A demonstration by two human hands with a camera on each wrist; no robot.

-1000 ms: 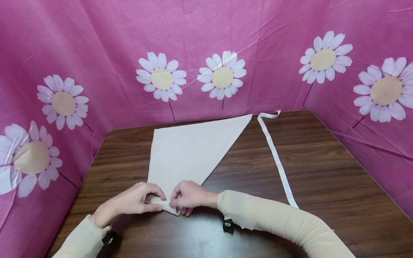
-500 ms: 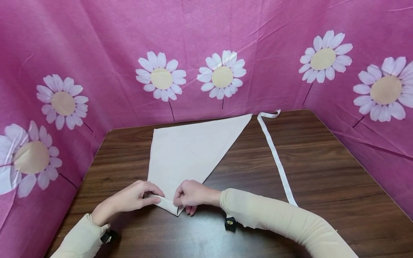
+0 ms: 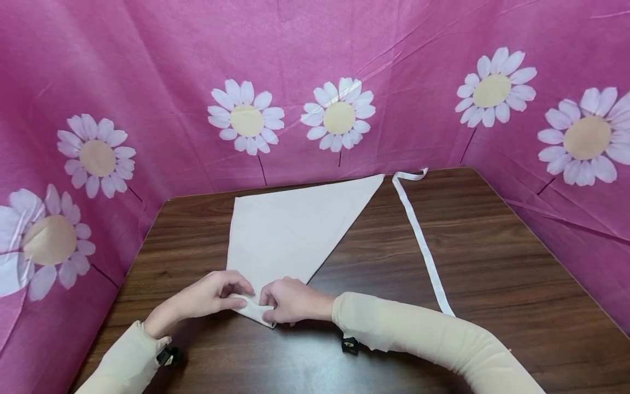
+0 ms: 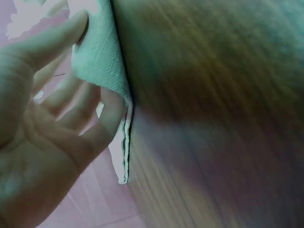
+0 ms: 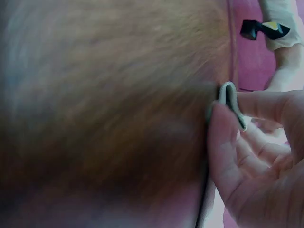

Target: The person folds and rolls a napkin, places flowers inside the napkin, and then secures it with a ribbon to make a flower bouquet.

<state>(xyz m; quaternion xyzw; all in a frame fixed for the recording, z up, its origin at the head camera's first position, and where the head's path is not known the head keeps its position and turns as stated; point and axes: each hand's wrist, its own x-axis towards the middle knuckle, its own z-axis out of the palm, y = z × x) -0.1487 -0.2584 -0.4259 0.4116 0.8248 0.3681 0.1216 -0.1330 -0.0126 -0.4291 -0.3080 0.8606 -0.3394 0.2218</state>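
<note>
A cream cloth (image 3: 285, 235) lies on the table, wide at the back and narrow at the front, its near end folded over into a small roll. At the left of that fold my left hand (image 3: 211, 295) pinches the fabric between thumb and fingers. My right hand (image 3: 292, 301) grips the right end of the fold, thumb in front and fingers behind. In the left wrist view the turned-over cloth (image 4: 102, 57) passes between thumb and fingers. The right wrist view has the doubled fabric edge (image 5: 230, 97) between thumb and index finger.
A long white strap (image 3: 420, 241) stretches along the wooden table (image 3: 497, 262) right of the cloth, its near end hidden by the right sleeve (image 3: 418, 334). Behind the table hangs a pink curtain (image 3: 295, 49) printed with daisies.
The right thumb has come round to the front of the fold, and the fingers beneath it have drawn in. The left hand has lifted its part of the fold slightly. The strap stays put.
</note>
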